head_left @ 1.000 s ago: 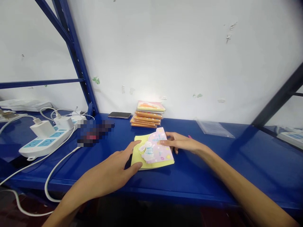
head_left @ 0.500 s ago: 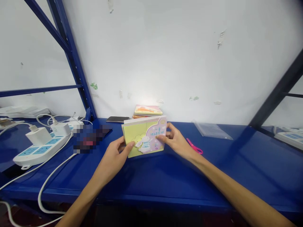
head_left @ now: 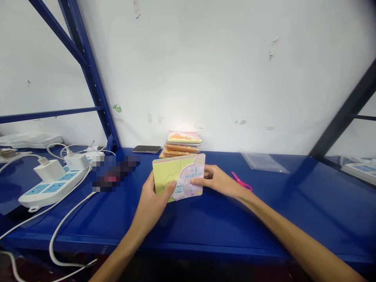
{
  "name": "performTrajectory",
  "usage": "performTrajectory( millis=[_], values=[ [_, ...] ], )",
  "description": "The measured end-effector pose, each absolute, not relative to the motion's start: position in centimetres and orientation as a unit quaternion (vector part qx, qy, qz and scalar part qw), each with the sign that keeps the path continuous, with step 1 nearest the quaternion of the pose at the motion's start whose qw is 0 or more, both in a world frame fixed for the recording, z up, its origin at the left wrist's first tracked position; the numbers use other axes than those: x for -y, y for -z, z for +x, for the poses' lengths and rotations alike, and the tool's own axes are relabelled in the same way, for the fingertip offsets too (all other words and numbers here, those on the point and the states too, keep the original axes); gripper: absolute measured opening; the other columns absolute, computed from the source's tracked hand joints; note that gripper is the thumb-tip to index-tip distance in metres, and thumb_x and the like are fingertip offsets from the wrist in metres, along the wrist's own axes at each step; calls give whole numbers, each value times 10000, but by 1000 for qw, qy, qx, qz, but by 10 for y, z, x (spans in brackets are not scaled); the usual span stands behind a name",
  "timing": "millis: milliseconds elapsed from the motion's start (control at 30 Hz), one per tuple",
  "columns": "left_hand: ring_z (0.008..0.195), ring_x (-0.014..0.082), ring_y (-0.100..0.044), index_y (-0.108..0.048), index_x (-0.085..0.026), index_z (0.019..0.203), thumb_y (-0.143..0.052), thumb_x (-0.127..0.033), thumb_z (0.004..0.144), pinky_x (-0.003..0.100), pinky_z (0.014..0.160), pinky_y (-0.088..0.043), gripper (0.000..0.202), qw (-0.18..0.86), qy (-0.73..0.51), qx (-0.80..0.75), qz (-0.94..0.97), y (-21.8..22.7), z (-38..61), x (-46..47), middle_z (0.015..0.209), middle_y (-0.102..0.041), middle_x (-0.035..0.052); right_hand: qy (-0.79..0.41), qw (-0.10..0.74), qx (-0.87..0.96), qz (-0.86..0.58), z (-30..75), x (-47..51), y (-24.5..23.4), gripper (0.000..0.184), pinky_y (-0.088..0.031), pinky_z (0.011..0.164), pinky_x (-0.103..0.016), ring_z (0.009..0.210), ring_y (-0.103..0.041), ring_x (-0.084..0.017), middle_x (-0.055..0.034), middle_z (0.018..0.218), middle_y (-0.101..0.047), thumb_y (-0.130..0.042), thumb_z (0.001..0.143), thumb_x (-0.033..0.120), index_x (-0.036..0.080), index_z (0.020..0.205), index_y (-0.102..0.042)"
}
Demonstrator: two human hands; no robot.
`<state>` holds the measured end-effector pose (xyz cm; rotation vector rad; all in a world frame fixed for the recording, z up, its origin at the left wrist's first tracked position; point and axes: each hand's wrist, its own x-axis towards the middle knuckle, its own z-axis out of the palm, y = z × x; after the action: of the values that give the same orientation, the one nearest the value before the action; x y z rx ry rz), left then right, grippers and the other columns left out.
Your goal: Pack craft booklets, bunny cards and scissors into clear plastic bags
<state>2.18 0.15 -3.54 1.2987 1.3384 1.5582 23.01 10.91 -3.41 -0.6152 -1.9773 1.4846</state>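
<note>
A small paper pad [head_left: 179, 175] with a yellow and pink cover showing a white rabbit stands tilted upright above the blue shelf [head_left: 205, 223]. My left hand [head_left: 154, 201] grips its left lower edge, thumb across the front. My right hand [head_left: 216, 180] holds its right edge, thumb on the cover and fingers behind. Both hands are closed on the pad. Behind it, by the wall, sits a stack of similar pads [head_left: 182, 143].
Pink scissors [head_left: 241, 181] lie just right of my right hand. A clear plastic bag [head_left: 263, 161] lies further back right. A dark phone [head_left: 146, 149] rests by the wall. A white power strip [head_left: 49, 184] with chargers and trailing cables occupies the left.
The pad was lying flat on the shelf under my hands a second ago; both hands have since lifted it and stood it upright, then lowered it slightly. The scissors became visible.
</note>
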Motion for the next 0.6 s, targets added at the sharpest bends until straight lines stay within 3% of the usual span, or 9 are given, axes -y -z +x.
performTrajectory(
  millis=[400,500,600],
  values=[
    [1143,354,-713,-600,-163,1287,-800,-536,755,438,919,-603,680,355,-614,-526,470,33,25,0,1284,-731,143,-565,254,759,-199,236,-109,26,438,-543,1049,-469,1176,-701,-269,-50,1270,-747,-807,836,394,230,1231,-709],
    [1162,347,-707,-551,-177,1342,-805,-522,757,431,919,-604,726,347,-611,-520,486,36,23,-2,1312,-716,142,-567,283,750,-192,237,-109,23,517,-538,1054,-464,1177,-699,-264,-48,1276,-743,-844,799,367,243,1270,-673],
    [1182,360,-694,-552,-165,1371,-794,-533,763,449,957,-586,751,333,-578,-531,522,39,26,-2,1336,-701,157,-543,320,747,-211,235,-110,25,477,-559,1013,-461,1138,-715,-271,-55,1253,-752,-844,796,388,235,1220,-688]
  ],
)
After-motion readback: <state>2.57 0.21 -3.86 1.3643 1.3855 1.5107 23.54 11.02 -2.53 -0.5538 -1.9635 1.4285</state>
